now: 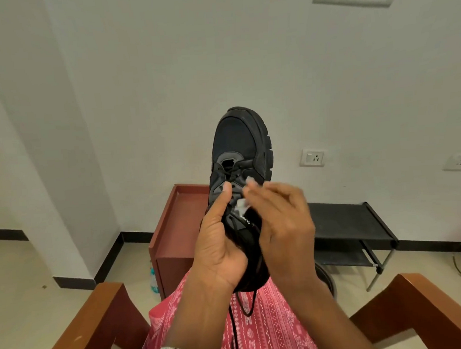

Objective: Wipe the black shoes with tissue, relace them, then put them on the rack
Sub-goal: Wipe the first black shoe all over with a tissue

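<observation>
White-walled room, rack (345,221) behind | shoe (241,141) held up over lap | left hand (217,245) grip curled round heel, thumb on laces (232,172) | right hand (283,225) grip pinching tissue (241,204) at tongue | shoe likely light, stiff-soled; hold midfoot

The pale floor (20,281) carries a brown wooden cabinet (171,232) standing by the white wall. Just to its right stands a low black rack (345,221) with two shelves on thin metal legs. A plastic bottle (152,280) stands on the floor, just beside the cabinet's left side.
</observation>
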A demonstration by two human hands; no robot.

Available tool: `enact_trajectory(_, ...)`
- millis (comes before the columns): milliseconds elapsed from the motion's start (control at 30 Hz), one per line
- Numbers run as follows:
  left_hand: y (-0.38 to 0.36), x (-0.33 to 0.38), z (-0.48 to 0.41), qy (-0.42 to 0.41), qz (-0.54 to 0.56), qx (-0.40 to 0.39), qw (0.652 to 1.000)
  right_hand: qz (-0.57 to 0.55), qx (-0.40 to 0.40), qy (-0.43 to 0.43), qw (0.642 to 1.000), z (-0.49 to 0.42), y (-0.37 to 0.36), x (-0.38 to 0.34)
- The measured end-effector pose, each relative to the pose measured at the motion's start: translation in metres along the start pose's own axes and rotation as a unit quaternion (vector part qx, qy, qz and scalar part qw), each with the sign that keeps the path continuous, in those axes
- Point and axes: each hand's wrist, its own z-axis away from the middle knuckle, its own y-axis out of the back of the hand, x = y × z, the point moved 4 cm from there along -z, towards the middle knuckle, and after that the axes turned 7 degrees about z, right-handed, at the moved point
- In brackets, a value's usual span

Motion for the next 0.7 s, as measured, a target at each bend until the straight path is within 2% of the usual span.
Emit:
enact_trajectory(100, -0.003, -0.003, 0.003, 0.004, 0.015, -0.014, 1.0, -0.007, 0.007, -0.025, 1.0, -0.017, 0.002, 0.006)
enact_trajectory(267, 0.01, 0.015, -0.01, -0.057, -0.043, 0.038, 0.997, -0.044, -0.058, 0.027, 0.997, 0.041, 0.019, -0.024)
enact_trajectory(400, 0.015, 0.016, -0.013, -0.038, -0.041, 0.042, 0.998, -0.043, -0.064, 0.039, 0.996, 0.045, 0.016, -0.022)
enact_trajectory(567, 0.007, 0.004, -0.003, 0.003, 0.034, -0.014, 0.999, -0.016, -0.033, 0.011, 0.999, -0.007, -0.006, -0.004)
enact_trajectory(700, 0.007, 0.009, -0.006, -0.003, 0.004, -0.015, 1.0, -0.031, -0.047, 0.037, 0.998, 0.011, 0.005, -0.014)
